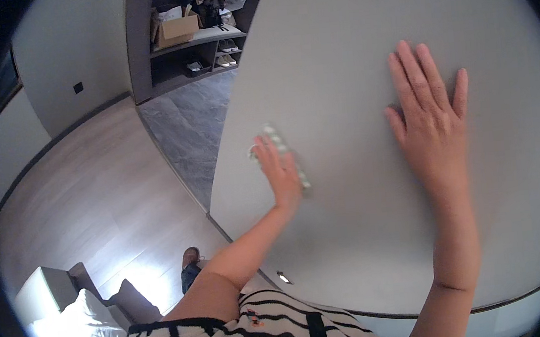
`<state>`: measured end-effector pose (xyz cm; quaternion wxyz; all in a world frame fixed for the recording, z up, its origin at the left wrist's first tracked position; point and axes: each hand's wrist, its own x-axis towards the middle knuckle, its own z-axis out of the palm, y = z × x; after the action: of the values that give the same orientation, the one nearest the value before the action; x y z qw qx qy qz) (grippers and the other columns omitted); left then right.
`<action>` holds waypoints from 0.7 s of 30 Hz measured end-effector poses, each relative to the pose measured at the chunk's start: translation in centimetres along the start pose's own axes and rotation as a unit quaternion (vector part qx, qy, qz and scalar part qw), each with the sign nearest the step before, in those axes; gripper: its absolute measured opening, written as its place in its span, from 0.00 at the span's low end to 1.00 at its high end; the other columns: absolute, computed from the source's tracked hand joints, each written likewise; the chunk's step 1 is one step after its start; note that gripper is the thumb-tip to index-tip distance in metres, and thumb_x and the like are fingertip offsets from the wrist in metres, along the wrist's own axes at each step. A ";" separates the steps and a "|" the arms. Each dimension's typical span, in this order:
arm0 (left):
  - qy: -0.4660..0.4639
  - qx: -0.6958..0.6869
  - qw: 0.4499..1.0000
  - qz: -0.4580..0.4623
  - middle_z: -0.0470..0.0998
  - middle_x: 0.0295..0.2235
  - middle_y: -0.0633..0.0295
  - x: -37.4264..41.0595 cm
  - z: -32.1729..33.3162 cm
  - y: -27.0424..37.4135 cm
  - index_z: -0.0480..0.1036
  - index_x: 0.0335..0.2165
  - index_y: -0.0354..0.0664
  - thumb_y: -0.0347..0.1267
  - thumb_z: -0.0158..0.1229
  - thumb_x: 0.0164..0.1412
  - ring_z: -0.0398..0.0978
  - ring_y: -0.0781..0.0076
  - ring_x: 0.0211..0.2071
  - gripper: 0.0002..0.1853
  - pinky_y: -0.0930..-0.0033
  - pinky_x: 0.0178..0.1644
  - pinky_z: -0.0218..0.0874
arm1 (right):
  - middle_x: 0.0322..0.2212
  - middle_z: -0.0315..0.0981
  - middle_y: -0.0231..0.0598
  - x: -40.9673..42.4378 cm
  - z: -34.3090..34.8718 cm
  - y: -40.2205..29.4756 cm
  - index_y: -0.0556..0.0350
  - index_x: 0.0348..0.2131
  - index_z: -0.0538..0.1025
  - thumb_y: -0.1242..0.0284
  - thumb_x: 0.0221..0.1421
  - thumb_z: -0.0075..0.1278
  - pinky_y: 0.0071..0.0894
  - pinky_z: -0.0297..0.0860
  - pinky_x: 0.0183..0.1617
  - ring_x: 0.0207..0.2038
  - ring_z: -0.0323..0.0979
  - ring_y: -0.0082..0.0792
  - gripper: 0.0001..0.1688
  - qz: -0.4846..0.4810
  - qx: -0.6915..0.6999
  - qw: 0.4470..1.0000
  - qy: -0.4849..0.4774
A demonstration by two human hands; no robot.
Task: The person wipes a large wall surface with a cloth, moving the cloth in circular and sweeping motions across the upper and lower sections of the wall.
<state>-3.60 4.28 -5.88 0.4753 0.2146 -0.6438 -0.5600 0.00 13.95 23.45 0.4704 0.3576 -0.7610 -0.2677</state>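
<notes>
My left hand presses a folded green-and-white checked cloth against a large, smooth light grey panel. The hand and cloth are slightly blurred, and part of the cloth is hidden beneath the fingers. To the right and higher up, my right hand lies flat on the same panel. Its fingers point away from me, with the thumb and little finger spread, and it holds nothing.
A small shiny oval fitting sits by the panel's lower edge. Left are a wooden floor and grey stone-look tiles. An open cabinet holds a cardboard box and shoes. Pale cushions lie lower left.
</notes>
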 end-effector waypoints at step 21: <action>-0.028 0.009 0.982 0.189 0.42 0.63 0.46 -1.2 -0.7 -1.9 0.48 0.61 0.44 0.39 0.45 0.60 0.35 0.46 0.64 0.33 0.47 0.64 0.30 | 0.58 0.55 0.22 0.6 0.4 -0.7 0.43 0.55 0.64 0.68 0.45 0.55 0.55 0.43 0.64 0.62 0.49 0.24 0.36 -0.021 0.041 0.999 0.024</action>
<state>-2.91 4.37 -8.12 0.5527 0.0778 -0.6906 -0.4599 -0.33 13.09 23.08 0.4677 0.3984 -0.7524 -0.2375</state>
